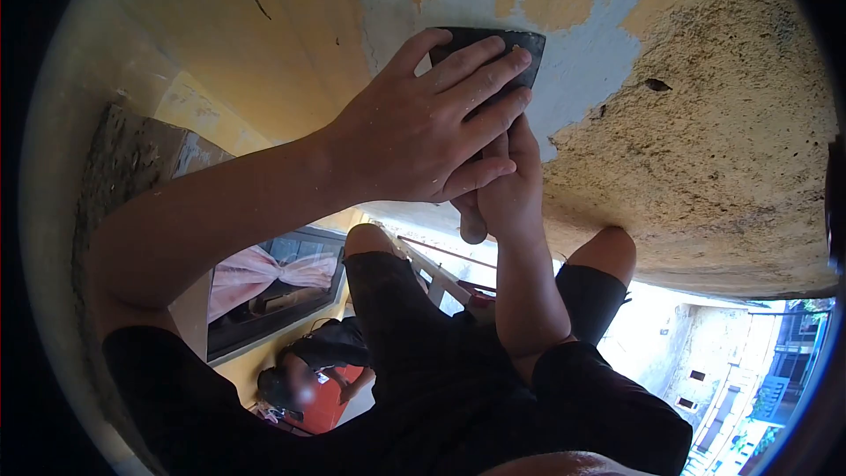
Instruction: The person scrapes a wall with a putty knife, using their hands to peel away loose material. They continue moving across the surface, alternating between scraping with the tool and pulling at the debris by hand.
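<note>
A scraper with a wide dark blade [526,41] lies against a wall where yellow paint has come away and a pale grey patch [608,26] shows. My right hand [515,167] is closed round its handle [473,227], whose rounded end sticks out below. Over the blade lies my left hand [449,115], its fingers spread and pressing flat, the thumb near the blade's left corner. Small pale flecks dot the left hand and forearm. The left fingers hide part of the right hand and of the blade.
Rough, stained plaster [705,123] covers the wall on the right. A ledge [132,150] juts out at left. Below are my bent knees [604,256], a window with a pink curtain [273,278], and another person [330,348] beside a red surface [326,401].
</note>
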`<state>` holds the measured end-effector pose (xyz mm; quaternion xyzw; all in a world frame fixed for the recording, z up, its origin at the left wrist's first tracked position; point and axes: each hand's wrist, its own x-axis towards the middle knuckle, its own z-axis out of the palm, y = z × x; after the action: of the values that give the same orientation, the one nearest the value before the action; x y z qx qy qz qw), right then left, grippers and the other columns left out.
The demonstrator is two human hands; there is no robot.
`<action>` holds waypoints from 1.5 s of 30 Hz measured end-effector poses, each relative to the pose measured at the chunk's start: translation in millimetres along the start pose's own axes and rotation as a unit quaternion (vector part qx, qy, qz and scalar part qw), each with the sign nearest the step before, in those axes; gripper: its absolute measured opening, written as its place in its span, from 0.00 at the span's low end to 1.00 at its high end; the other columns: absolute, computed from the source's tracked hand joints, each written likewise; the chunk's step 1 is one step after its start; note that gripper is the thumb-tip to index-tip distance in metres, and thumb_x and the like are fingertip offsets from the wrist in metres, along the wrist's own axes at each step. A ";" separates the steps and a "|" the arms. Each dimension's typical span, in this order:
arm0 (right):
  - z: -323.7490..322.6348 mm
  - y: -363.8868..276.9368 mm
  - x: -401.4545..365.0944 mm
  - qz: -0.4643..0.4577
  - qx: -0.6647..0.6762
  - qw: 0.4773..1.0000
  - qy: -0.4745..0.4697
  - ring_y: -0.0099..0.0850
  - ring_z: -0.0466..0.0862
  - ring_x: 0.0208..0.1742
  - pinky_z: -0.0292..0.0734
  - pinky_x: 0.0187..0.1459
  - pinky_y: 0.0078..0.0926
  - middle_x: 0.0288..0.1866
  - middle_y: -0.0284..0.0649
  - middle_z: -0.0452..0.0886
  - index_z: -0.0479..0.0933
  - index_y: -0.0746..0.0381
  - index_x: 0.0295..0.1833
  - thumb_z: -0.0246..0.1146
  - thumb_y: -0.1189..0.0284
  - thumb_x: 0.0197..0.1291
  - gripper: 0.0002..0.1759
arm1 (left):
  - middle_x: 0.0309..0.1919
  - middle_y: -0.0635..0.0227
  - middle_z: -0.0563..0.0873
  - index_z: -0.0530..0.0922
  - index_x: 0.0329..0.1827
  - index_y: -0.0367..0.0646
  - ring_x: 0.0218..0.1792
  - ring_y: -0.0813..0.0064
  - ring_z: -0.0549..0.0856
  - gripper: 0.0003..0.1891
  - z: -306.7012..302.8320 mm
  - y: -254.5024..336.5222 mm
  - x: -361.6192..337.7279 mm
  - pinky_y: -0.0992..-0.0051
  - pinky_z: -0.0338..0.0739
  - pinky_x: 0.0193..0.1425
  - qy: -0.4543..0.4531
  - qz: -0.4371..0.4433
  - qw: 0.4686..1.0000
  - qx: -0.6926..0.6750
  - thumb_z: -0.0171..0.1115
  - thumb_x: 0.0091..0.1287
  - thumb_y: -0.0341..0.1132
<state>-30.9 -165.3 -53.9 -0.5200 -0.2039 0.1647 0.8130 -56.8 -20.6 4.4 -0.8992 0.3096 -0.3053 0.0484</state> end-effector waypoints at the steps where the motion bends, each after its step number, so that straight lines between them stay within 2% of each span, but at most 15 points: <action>1: -1.0 -3.3 -0.4 0.006 -0.007 1.000 -0.011 0.19 0.83 0.34 0.79 0.28 0.12 0.46 0.42 0.81 0.62 0.67 0.68 0.41 0.65 0.80 0.21 | 0.70 0.56 0.73 0.80 0.61 0.44 0.70 0.59 0.71 0.29 -0.5 -0.1 0.2 0.52 0.62 0.69 0.000 0.000 1.000 0.000 0.54 0.71 0.58; 5: -6.1 -7.8 -0.9 0.015 -0.006 0.999 -0.041 0.16 0.78 0.20 0.71 0.16 0.10 0.36 0.39 0.81 0.62 0.67 0.67 0.39 0.66 0.80 0.20 | 0.71 0.57 0.72 0.80 0.62 0.46 0.71 0.60 0.71 0.28 -1.4 1.4 -0.1 0.52 0.61 0.70 -0.005 -0.007 1.000 0.004 0.53 0.72 0.58; 6: -5.4 -6.9 -0.1 0.014 -0.006 0.999 -0.042 0.16 0.78 0.20 0.71 0.16 0.10 0.36 0.39 0.81 0.62 0.67 0.67 0.39 0.66 0.80 0.20 | 0.71 0.57 0.72 0.80 0.62 0.46 0.71 0.60 0.71 0.28 -0.6 1.3 0.3 0.52 0.61 0.70 -0.005 -0.007 1.000 0.005 0.53 0.72 0.58; 8: -3.6 -4.0 2.0 0.016 -0.007 1.000 0.001 0.14 0.70 0.15 0.62 0.12 0.12 0.27 0.33 0.76 0.64 0.65 0.62 0.41 0.66 0.80 0.16 | 0.64 0.60 0.78 0.82 0.57 0.43 0.67 0.65 0.74 0.27 1.4 1.1 1.0 0.57 0.63 0.67 0.035 -0.003 0.999 0.005 0.56 0.69 0.57; 11: -9.8 -6.6 3.1 0.018 -0.014 0.999 -0.026 0.14 0.68 0.14 0.61 0.12 0.13 0.25 0.32 0.74 0.66 0.66 0.60 0.41 0.66 0.80 0.15 | 0.72 0.57 0.71 0.79 0.64 0.46 0.72 0.60 0.70 0.29 -1.2 1.5 -0.2 0.52 0.61 0.70 -0.013 -0.006 1.000 0.012 0.52 0.72 0.58; 14: -8.1 -11.0 4.4 0.032 -0.014 0.999 -0.013 0.14 0.67 0.14 0.60 0.12 0.14 0.23 0.32 0.72 0.66 0.66 0.58 0.42 0.66 0.80 0.15 | 0.72 0.57 0.71 0.79 0.64 0.46 0.72 0.59 0.70 0.29 -1.5 0.9 0.3 0.52 0.60 0.71 -0.014 -0.010 1.000 0.021 0.51 0.72 0.58; 18: -6.5 -6.1 9.9 0.004 -0.040 0.999 -0.015 0.14 0.67 0.14 0.60 0.12 0.14 0.24 0.32 0.73 0.67 0.67 0.57 0.42 0.66 0.80 0.15 | 0.72 0.56 0.70 0.78 0.65 0.46 0.72 0.58 0.70 0.29 -4.4 -0.9 1.2 0.52 0.60 0.71 -0.018 -0.012 1.000 0.021 0.51 0.73 0.58; 20: -1.3 2.0 12.3 -0.071 -0.022 0.997 0.010 0.14 0.69 0.17 0.61 0.13 0.14 0.27 0.33 0.75 0.67 0.68 0.59 0.43 0.66 0.80 0.16 | 0.73 0.56 0.70 0.77 0.66 0.46 0.72 0.57 0.70 0.29 -3.9 -1.8 0.9 0.50 0.60 0.72 -0.017 -0.015 1.000 0.014 0.51 0.73 0.58; 24: 2.4 -5.6 13.4 -0.075 -0.048 0.996 0.004 0.14 0.72 0.20 0.63 0.14 0.14 0.29 0.34 0.77 0.66 0.68 0.62 0.44 0.66 0.80 0.17 | 0.74 0.56 0.68 0.76 0.67 0.46 0.73 0.56 0.68 0.30 -2.5 -4.8 1.4 0.48 0.60 0.72 -0.002 -0.010 1.000 0.019 0.51 0.73 0.58; 29: 5.3 12.5 9.4 -0.091 -0.047 0.994 0.047 0.16 0.75 0.22 0.65 0.15 0.15 0.38 0.38 0.81 0.63 0.66 0.66 0.43 0.66 0.80 0.18 | 0.76 0.57 0.64 0.75 0.68 0.46 0.75 0.56 0.65 0.31 2.2 -1.3 -2.4 0.48 0.59 0.74 -0.036 -0.015 0.999 -0.010 0.51 0.72 0.59; 33: 3.4 12.8 5.3 -0.072 -0.047 0.995 0.040 0.16 0.74 0.21 0.64 0.15 0.15 0.37 0.39 0.80 0.63 0.66 0.66 0.43 0.65 0.80 0.19 | 0.75 0.58 0.65 0.74 0.69 0.47 0.75 0.55 0.65 0.31 6.4 -0.5 -3.8 0.48 0.58 0.75 -0.043 -0.007 0.999 -0.024 0.52 0.72 0.59; 36: 8.1 5.5 8.1 -0.060 0.015 0.994 0.089 0.16 0.72 0.18 0.63 0.14 0.16 0.31 0.36 0.78 0.64 0.66 0.64 0.43 0.65 0.80 0.18 | 0.76 0.58 0.65 0.73 0.70 0.47 0.75 0.56 0.64 0.31 5.0 -4.7 -1.6 0.48 0.58 0.75 -0.043 -0.006 0.999 -0.031 0.52 0.72 0.58; 38: -4.8 2.9 8.8 -0.026 -0.012 0.999 0.019 0.15 0.70 0.18 0.62 0.14 0.15 0.27 0.33 0.75 0.65 0.66 0.62 0.42 0.65 0.80 0.17 | 0.76 0.59 0.64 0.73 0.71 0.47 0.76 0.56 0.63 0.31 4.6 -6.8 -0.3 0.50 0.57 0.76 -0.039 -0.001 0.999 -0.022 0.52 0.72 0.58; 42: -3.2 -3.7 9.7 -0.019 -0.030 0.999 0.022 0.14 0.69 0.18 0.61 0.14 0.15 0.27 0.32 0.75 0.66 0.65 0.59 0.42 0.65 0.80 0.16 | 0.76 0.60 0.64 0.72 0.71 0.47 0.76 0.57 0.63 0.31 2.9 -7.4 1.3 0.51 0.57 0.76 -0.042 -0.006 0.999 -0.020 0.51 0.72 0.58; 45: 5.7 -13.6 16.0 -0.040 -0.020 0.999 0.021 0.14 0.73 0.21 0.64 0.16 0.13 0.29 0.33 0.77 0.67 0.65 0.59 0.42 0.66 0.80 0.15 | 0.76 0.61 0.64 0.72 0.71 0.48 0.76 0.57 0.63 0.31 -1.0 -6.7 4.3 0.52 0.57 0.76 -0.025 -0.013 1.000 -0.009 0.50 0.72 0.58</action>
<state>-19.2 -158.7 -36.8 -0.5304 -0.2111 0.1170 0.8126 -51.1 -17.6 9.3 -0.9109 0.2993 -0.2805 0.0445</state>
